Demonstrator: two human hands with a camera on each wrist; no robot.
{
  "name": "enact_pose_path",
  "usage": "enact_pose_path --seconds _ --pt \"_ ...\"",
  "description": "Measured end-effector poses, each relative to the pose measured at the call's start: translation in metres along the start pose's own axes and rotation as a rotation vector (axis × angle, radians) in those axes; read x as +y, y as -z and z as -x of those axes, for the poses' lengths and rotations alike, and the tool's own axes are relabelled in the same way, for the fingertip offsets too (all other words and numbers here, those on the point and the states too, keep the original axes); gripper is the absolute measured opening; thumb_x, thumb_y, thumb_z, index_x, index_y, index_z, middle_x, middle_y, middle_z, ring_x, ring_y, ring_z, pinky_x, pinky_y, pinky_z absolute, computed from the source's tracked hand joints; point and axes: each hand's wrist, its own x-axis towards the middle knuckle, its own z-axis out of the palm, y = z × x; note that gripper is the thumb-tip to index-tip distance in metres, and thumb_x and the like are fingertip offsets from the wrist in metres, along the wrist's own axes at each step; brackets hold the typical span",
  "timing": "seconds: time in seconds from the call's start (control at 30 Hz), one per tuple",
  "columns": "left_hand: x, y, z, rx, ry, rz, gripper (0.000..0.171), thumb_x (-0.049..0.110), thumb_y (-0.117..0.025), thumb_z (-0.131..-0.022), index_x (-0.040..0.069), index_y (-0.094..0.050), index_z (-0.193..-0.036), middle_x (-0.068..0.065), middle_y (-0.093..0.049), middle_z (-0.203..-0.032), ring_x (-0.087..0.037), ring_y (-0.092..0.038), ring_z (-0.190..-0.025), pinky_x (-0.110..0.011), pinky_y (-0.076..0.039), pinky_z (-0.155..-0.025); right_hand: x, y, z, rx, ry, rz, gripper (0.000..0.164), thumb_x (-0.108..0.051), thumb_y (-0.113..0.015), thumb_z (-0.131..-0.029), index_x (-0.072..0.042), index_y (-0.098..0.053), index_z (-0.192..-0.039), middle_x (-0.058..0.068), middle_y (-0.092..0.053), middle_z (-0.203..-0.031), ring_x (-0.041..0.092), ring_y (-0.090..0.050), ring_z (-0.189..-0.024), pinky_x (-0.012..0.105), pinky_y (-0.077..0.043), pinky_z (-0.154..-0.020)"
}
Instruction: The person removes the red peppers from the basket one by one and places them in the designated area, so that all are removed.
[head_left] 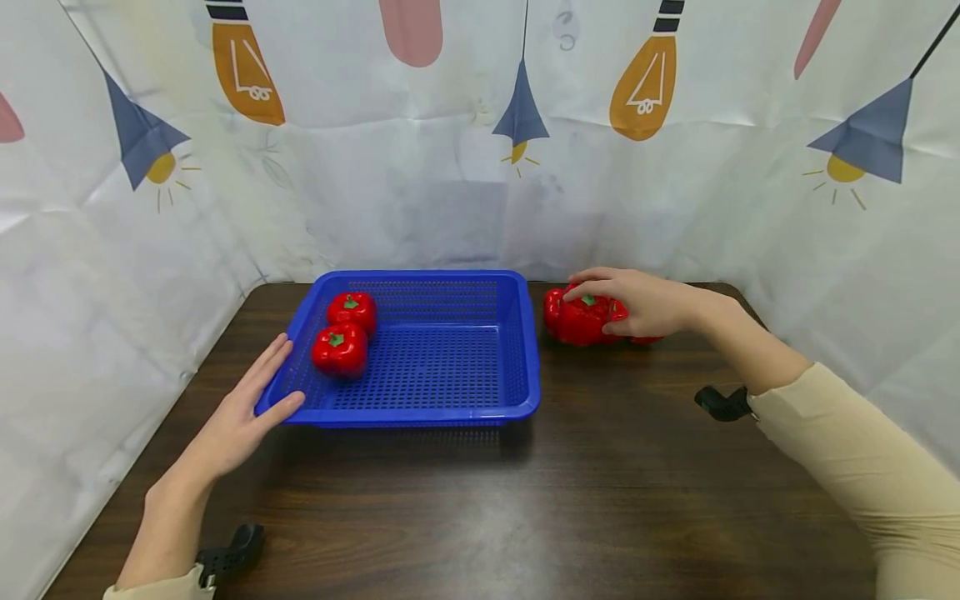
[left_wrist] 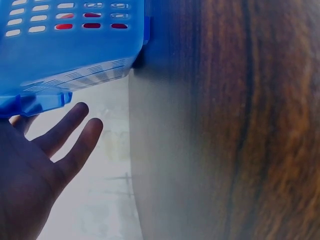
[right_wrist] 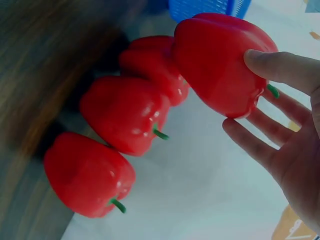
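Observation:
My right hand [head_left: 637, 302] grips a red bell pepper [right_wrist: 220, 65] with a green stem, thumb on one side and fingers on the other. In the right wrist view this pepper is raised over the tabletop, beside three more red bell peppers [right_wrist: 125, 115] standing in a row. My left hand [head_left: 238, 412] touches the left rim of a blue plastic basket [head_left: 420, 415], its fingers extended and thumb near the front left corner. Inside the basket, at its left side, two red bell peppers [head_left: 341, 350] sit one behind the other.
The dark wooden table [head_left: 450, 508] carries everything. A white curtain [head_left: 420, 200] printed with lamps and bulbs stands behind it and along both sides. Black straps with mounts [head_left: 723, 403] are on both wrists.

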Motion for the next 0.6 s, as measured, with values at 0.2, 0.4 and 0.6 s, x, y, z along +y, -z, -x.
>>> enact_pose_path --seconds 0.2,0.4,0.6 --pt "-0.001 0.000 0.000 0.000 -0.016 0.006 0.076 0.018 -0.064 -0.101 0.015 -0.024 -0.165 -0.009 -0.010 -0.172 -0.043 -0.008 -0.154 -0.078 -0.007 -0.111 -0.001 -0.014 -0.002 -0.024 0.006 -0.026 0.059 0.005 -0.075 -0.087 -0.009 -0.059 -0.142 0.017 -0.044 -0.154 0.037 -0.044 -0.138 0.054 -0.048 -0.104" --pt "-0.001 0.000 0.000 0.002 -0.029 0.010 0.076 0.016 -0.063 -0.101 0.014 -0.024 -0.165 -0.011 -0.011 -0.171 -0.043 -0.008 -0.154 -0.078 -0.006 -0.112 -0.002 -0.028 -0.002 -0.046 -0.002 -0.026 0.060 0.005 -0.075 -0.087 -0.011 -0.059 -0.142 0.016 -0.043 -0.156 0.037 -0.038 -0.144 0.058 -0.042 -0.108" --pt "-0.001 0.000 0.000 0.006 -0.025 0.010 0.076 0.017 -0.063 -0.101 0.014 -0.024 -0.165 -0.010 -0.010 -0.171 -0.043 -0.008 -0.154 -0.078 -0.006 -0.112 -0.001 -0.039 -0.004 -0.073 -0.011 -0.034 0.058 0.006 -0.074 -0.087 -0.012 -0.061 -0.141 0.016 -0.043 -0.156 0.039 -0.035 -0.145 0.059 -0.039 -0.110"
